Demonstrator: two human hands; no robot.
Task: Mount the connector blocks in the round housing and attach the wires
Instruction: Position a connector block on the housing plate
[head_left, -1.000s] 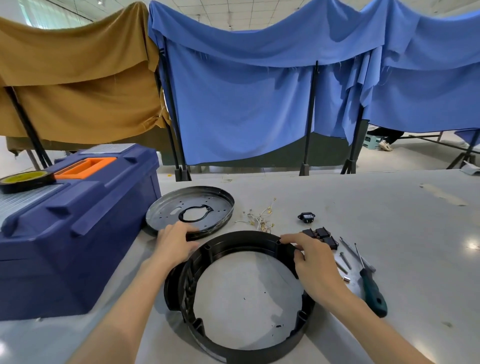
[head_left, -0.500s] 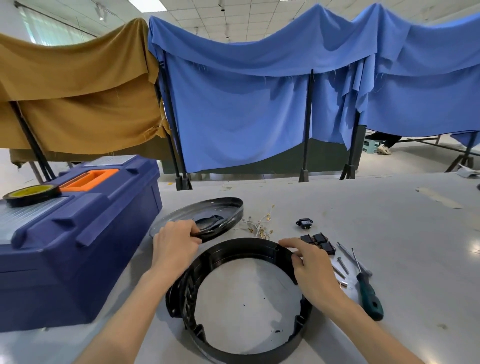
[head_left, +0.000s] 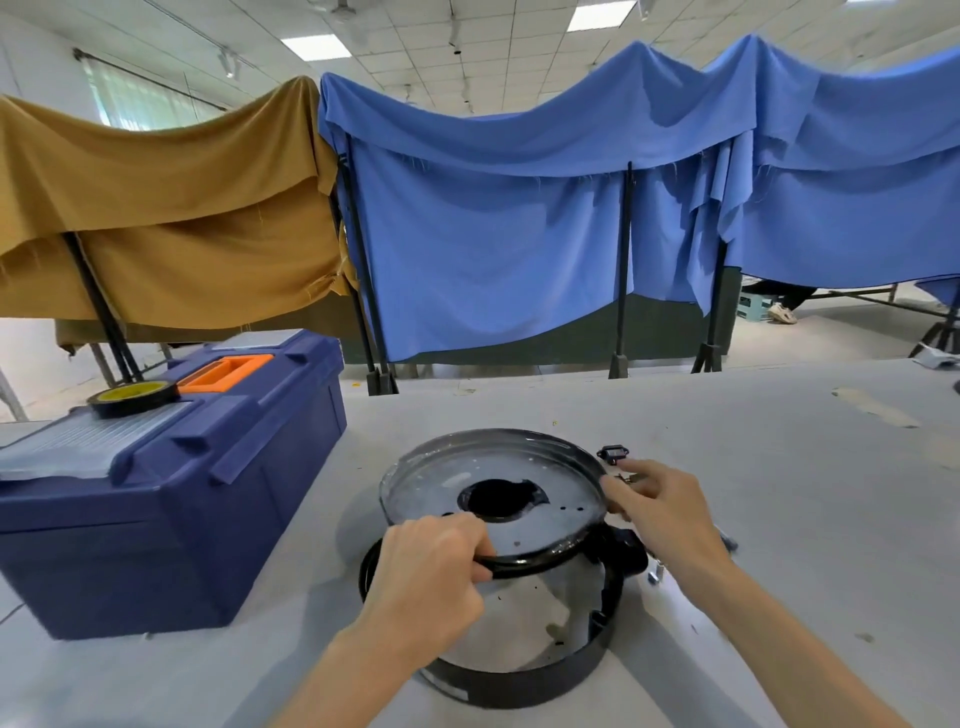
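Head view — left grip (head_left: 431, 571) curled tight round near rim of metal plate (head_left: 561, 499); right grip (head_left: 667, 512) pinches plate's right rim. Plate held tilted over black ring housing (head_left: 519, 686) — housing lies on desk (head_left: 779, 467) beneath both grips. Small black connector block (head_left: 613, 455) just beyond right grip. Blue toolbox (head_left: 182, 493) well left of left grip.

Plate (head_left: 550, 501) over housing (head_left: 519, 683), toolbox (head_left: 171, 519) left

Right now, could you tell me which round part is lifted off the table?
The grey metal plate: left hand and right hand hold its rim, while the black ring lies flat.
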